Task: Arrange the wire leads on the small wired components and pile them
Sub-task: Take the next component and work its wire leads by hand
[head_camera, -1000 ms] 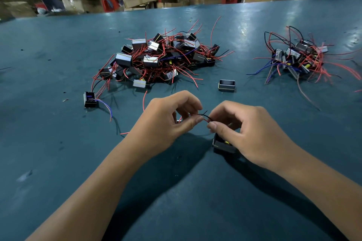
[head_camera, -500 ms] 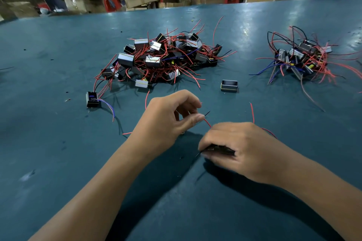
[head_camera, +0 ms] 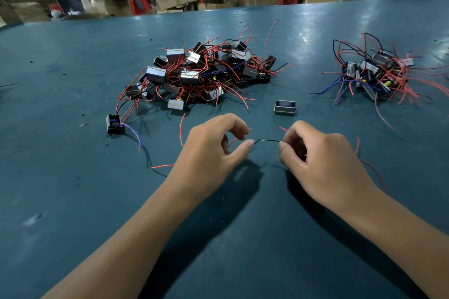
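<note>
Both hands work close together near the middle of the worktop (head_camera: pixel 73 201), toward its near edge. Left hand (head_camera: pixel 211 153) is curled, thumb and forefinger pinched on thin leads: a short black tip pokes out past the thumb and a red lead (head_camera: pixel 234 141) runs under the fingers. Right hand (head_camera: pixel 323 165) is curled too, its fingertips nipping the end of a black lead (head_camera: pixel 272 140) that points toward the left hand; the component these leads belong to is hidden under the palms, so I cannot tell which hand carries it. Red leads trail out from behind the right wrist. Toward the far edge sit the big tangled pile (head_camera: pixel 199 73) at the centre and a smaller pile (head_camera: pixel 374 73) near the right edge, with an empty-looking black casing (head_camera: pixel 285 107) just beyond the hands and a stray component (head_camera: pixel 113 124) with blue and white leads off to the left. The risk I see is in the pull: the two black ends are apart, and drawing them outward too sharply could kink a lead or strain it where it joins the body. Pinches this fine can slip, letting a lead spring back crooked. The loose red leads behind the right wrist could catch as the hand lifts and drag the piece askew. When the piece is dropped on a pile, splayed leads would likely snag in the others and undo the tidying.
</note>
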A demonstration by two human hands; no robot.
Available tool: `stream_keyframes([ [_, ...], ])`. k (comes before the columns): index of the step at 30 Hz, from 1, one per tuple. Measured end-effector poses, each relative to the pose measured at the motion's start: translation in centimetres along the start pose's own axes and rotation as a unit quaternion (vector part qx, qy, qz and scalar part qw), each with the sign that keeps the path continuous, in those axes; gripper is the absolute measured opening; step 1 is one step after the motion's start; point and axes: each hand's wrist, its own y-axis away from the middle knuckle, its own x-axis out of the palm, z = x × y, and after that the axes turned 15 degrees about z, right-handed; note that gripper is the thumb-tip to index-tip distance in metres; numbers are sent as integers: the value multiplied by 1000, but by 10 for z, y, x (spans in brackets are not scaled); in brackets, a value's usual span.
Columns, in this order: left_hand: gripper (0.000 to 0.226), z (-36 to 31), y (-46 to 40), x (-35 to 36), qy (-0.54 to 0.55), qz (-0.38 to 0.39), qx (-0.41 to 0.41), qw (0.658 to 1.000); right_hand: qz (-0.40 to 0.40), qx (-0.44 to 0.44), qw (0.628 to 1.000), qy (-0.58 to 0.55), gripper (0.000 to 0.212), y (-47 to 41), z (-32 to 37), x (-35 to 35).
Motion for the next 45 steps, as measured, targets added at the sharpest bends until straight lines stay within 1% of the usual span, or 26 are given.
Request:
stream_keyframes([
  [4, 17, 4, -4, 7, -54, 36, -12, 998, -4, 10, 1000, -27, 12, -2, -1, 3],
  [8, 4, 4, -3, 8, -29, 22, 11, 999, -6, 25, 998, -54, 2, -4, -3, 6],
  [10, 3, 4, -2, 8, -5, 26, 15, 1000, -7, 26, 998, -59, 10, -4, -2, 6],
  [12, 7, 4, -2, 8, 5, 38, 22, 999, 0, 18, 998, -62, 20, -4, -2, 5],
  [14, 9, 2, -2, 8, 9, 52, 32, 998, 11, 13, 998, -61, 22, -3, -2, 4],
  [17, 6, 3, -1, 7, 23, 77, 39, 996, 24, 10, 998, -52, 22, -1, -3, 3],
  [19, 8, 5, -1, 5, 34, 100, 40, 994, 37, -6, 999, -39, 24, 0, -2, 2],
  [22, 10, 6, 0, 3, 39, 119, 41, 991, 80, -36, 996, -36, 31, 3, 0, -2],
  [24, 11, 7, 0, 3, 39, 124, 41, 991, 98, -50, 993, -40, 32, 3, 1, -5],
  [28, 8, 8, 0, 3, 34, 125, 41, 991, 90, -65, 993, -35, 24, 4, -1, -5],
  [34, 4, 9, 0, 2, 30, 129, 41, 990, 85, -87, 992, -45, 3, 4, -4, -5],
  [40, 5, 7, 1, 0, 9, 143, 54, 988, 100, -98, 989, -48, 10, 2, -5, -4],
  [45, 7, 6, 1, 1, -7, 146, 67, 987, 105, -103, 988, -37, 10, 1, -7, -2],
])
